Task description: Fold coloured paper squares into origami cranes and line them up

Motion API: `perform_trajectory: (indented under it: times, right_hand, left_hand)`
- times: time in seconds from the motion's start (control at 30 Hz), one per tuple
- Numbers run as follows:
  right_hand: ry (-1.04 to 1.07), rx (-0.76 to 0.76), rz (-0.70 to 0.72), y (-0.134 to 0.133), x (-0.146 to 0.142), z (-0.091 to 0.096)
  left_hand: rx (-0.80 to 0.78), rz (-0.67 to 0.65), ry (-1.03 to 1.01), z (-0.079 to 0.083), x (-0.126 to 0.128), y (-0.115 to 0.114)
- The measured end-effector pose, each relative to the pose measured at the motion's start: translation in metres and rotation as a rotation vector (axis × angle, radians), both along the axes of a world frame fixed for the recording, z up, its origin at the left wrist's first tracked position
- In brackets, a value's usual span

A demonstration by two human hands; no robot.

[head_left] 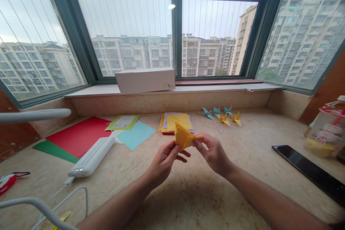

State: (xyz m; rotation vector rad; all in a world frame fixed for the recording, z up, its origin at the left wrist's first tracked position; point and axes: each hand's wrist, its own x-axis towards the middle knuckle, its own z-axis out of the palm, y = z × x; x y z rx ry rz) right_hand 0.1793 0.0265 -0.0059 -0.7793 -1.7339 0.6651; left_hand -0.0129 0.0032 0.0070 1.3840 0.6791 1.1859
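A partly folded piece of yellow origami paper point(183, 137) is held up above the counter, one pointed flap standing upward. My left hand point(165, 158) pinches its lower left side between thumb and fingers. On the right, my right hand point(211, 151) grips the narrow corner with thumb and forefinger. Just behind it lies a stack of coloured paper squares point(178, 121), yellow on top. Farther back to the right stand several small folded paper cranes, among them a blue crane point(207, 113) and a yellow crane point(223, 119).
Left on the counter lie red paper point(81, 133), green paper point(55, 151), a light blue sheet point(136, 135) and a white power bank point(91, 156) with a cable. At right are a black phone point(309, 169) and a plastic cup point(325, 133). A white box point(145, 81) rests on the sill.
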Motion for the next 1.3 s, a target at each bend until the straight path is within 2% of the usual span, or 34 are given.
perform_trajectory:
  times: [0.13,0.33,0.53,0.67,0.77,0.93,0.97,1.03,1.13,1.23,1.3]
  right_hand:
    - [0.069,-0.108,0.012,0.003,-0.003,-0.005]
    - [0.167,-0.155,0.055,0.002,-0.006,-0.006]
    - [0.018,-0.179,0.087,0.000,-0.006,-0.003]
    - [0.003,-0.188,0.103,-0.003,-0.008,-0.001]
    - [-0.012,-0.121,0.016,-0.007,-0.010,0.001]
    - [-0.050,0.060,-0.190,-0.011,-0.012,0.004]
    - [-0.056,0.089,-0.198,-0.011,-0.012,0.003]
    - [-0.077,0.134,-0.180,-0.012,-0.012,0.002]
    - [-0.152,0.169,-0.081,-0.013,-0.013,-0.001]
    - [-0.213,0.168,0.030,-0.016,-0.014,-0.001]
    - [-0.211,0.151,0.055,-0.016,-0.014,0.000]
  left_hand:
    - [0.063,-0.008,0.066,-0.002,0.000,-0.001]
    - [0.057,0.075,0.173,-0.007,0.000,-0.001]
    - [0.069,0.139,0.194,-0.004,0.001,-0.001]
    - [0.072,0.092,0.243,-0.006,0.001,0.002]
    - [0.071,0.100,0.263,-0.009,0.001,0.004]
    - [0.048,0.353,0.319,-0.010,-0.001,0.006]
    - [0.035,0.341,0.309,-0.010,0.000,0.005]
    - [0.025,0.233,0.276,-0.009,0.001,0.003]
    - [0.065,0.079,0.235,-0.012,0.003,0.001]
    - [0.111,0.050,0.200,-0.016,0.003,0.002]
    - [0.112,0.053,0.171,-0.018,0.002,0.004]
